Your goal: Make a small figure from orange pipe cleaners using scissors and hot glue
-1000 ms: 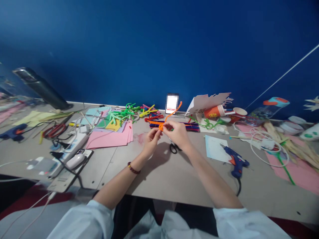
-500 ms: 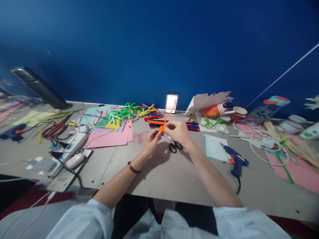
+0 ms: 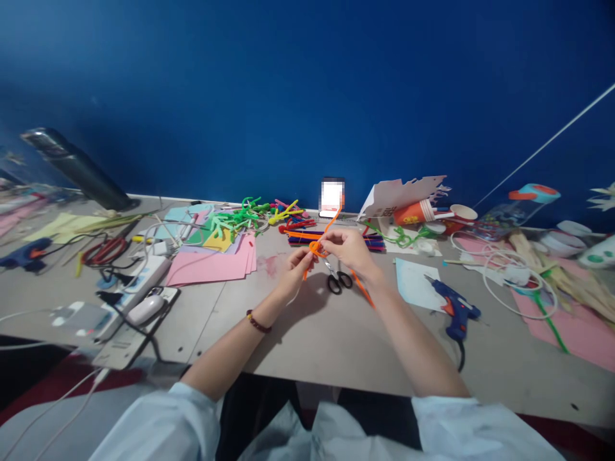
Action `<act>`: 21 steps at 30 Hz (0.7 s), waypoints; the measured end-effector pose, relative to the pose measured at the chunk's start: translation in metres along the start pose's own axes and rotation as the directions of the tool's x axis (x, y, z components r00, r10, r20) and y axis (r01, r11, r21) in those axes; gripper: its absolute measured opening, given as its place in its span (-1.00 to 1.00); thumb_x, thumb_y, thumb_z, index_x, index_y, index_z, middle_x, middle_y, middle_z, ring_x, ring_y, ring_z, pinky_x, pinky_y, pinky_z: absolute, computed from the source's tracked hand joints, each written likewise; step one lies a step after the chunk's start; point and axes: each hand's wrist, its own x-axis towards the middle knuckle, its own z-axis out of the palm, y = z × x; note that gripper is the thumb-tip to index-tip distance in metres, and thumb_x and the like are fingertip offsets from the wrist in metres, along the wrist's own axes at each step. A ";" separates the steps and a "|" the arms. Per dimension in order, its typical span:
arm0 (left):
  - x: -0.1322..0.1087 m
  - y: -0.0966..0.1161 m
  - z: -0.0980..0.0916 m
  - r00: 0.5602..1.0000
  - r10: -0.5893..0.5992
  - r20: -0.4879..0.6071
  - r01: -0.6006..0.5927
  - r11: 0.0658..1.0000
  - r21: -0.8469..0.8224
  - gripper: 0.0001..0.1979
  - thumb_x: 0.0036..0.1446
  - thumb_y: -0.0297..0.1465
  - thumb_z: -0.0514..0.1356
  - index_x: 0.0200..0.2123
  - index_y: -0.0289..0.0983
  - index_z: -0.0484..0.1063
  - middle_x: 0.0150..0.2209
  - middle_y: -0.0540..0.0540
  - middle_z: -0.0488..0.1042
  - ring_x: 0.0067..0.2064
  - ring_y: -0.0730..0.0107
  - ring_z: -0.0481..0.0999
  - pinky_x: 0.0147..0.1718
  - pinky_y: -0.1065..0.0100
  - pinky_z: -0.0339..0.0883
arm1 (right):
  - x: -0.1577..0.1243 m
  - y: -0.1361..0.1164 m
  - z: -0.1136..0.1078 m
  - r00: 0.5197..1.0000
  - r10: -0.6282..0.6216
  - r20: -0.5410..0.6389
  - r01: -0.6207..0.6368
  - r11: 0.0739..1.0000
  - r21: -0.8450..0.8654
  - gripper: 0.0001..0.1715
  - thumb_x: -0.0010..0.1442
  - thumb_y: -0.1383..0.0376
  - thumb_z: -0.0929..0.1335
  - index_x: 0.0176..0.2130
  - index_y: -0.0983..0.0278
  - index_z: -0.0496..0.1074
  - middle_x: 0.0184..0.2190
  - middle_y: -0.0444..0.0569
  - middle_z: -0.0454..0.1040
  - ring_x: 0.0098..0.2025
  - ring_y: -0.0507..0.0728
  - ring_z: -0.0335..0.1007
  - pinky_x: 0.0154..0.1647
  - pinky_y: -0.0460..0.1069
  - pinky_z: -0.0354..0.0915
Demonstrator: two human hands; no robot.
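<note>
Between my two hands is an orange pipe cleaner, bent into a small knot or loop with loose ends sticking up and down. My left hand pinches it from the left. From the right, the fingertips of my right hand are closed on it too. One orange length slants down beneath my right wrist. Black-handled scissors lie on the table just below the hands. Behind them sits a bundle of dark pipe cleaners, partly covered by my right hand.
A phone leans on the blue wall. Pink paper and green twisted pipe cleaners lie to the left, near a power strip. On the right are a blue glue gun, paper cups and a coiled white cable.
The orange strands have shifted: the upper end leans further right, and lengths now show below my left fingers and under my right wrist. Both hands keep their hold.
</note>
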 end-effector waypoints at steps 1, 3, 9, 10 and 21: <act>0.000 0.000 0.000 1.000 -0.007 -0.003 0.007 1.000 -0.008 -0.72 -0.08 -0.16 0.32 -0.45 -0.28 0.46 -0.51 0.01 0.39 -0.51 0.54 0.24 -0.50 0.45 0.12 | 0.000 0.001 0.001 1.000 -0.019 -0.009 0.019 1.000 -0.004 -0.88 -0.08 0.27 0.37 -0.50 0.31 0.44 -0.54 -0.05 0.49 -0.48 0.07 0.41 -0.42 -0.03 0.33; 0.001 -0.001 0.000 1.000 -0.024 -0.009 0.024 0.999 -0.035 -0.72 -0.08 -0.17 0.32 -0.46 -0.28 0.45 -0.51 0.01 0.39 -0.52 0.55 0.23 -0.51 0.45 0.11 | 0.001 0.004 0.002 0.998 -0.054 -0.029 0.053 0.998 -0.025 -0.87 -0.05 0.26 0.37 -0.48 0.30 0.43 -0.52 -0.05 0.49 -0.45 0.09 0.43 -0.39 -0.02 0.35; 0.002 -0.006 -0.003 0.997 -0.077 -0.002 0.076 0.988 -0.136 -0.73 -0.08 -0.21 0.33 -0.42 -0.29 0.45 -0.52 0.02 0.38 -0.53 0.58 0.26 -0.51 0.47 0.12 | 0.001 0.003 -0.001 0.997 -0.074 0.027 0.076 0.992 -0.103 -0.87 0.03 0.27 0.35 -0.40 0.30 0.45 -0.41 0.00 0.54 -0.34 0.12 0.49 -0.27 0.02 0.38; 0.002 -0.007 -0.004 0.996 -0.085 0.002 0.085 0.985 -0.148 -0.73 -0.08 -0.21 0.34 -0.42 -0.29 0.45 -0.52 0.02 0.38 -0.53 0.58 0.27 -0.51 0.47 0.12 | 0.000 0.001 -0.002 0.996 -0.069 0.062 0.076 0.991 -0.112 -0.85 0.04 0.28 0.34 -0.36 0.30 0.47 -0.38 0.01 0.55 -0.31 0.12 0.50 -0.25 0.02 0.39; 0.002 -0.004 -0.003 0.989 -0.146 0.023 0.147 0.957 -0.251 -0.73 -0.13 -0.26 0.38 -0.42 -0.31 0.44 -0.55 0.02 0.41 -0.54 0.57 0.33 -0.50 0.48 0.19 | -0.005 -0.009 -0.010 0.934 -0.288 0.211 0.350 0.857 -0.378 -0.79 0.12 0.35 0.31 -0.26 0.22 0.52 -0.29 -0.07 0.58 -0.27 0.10 0.50 -0.22 -0.01 0.37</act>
